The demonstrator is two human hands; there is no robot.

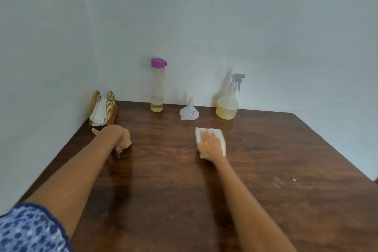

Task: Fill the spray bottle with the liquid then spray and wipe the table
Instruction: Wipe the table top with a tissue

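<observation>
On the dark wood-grain table (266, 170), glossy and rounded at its far right corner, the right hand (210, 146) lies flat on a folded white paper napkin (222, 139), fingers straight and slightly spread, pressing it to the surface. Well to its left the left hand (120, 137) rests on the tabletop with its fingers curled under and the thumb pointing out to the left, holding nothing. Against the pale wall at the back stands the spray bottle (228, 106), translucent plastic with a bulbous base and a grey trigger head, roughly a third full of pale yellow liquid. Just left of it a small white plastic funnel (189, 111) sits mouth down, spout up, with a small red-bordered sticker whose writing is too small to read. Further left is a tall clear cylindrical bottle (157, 88) with a purple flip cap and a little yellow liquid at the bottom. At the far left corner a gold wire napkin holder (111, 101) with arched sides holds crumpled white napkins. A blue-and-white patterned sleeve (30, 231) shows at the lower left
</observation>
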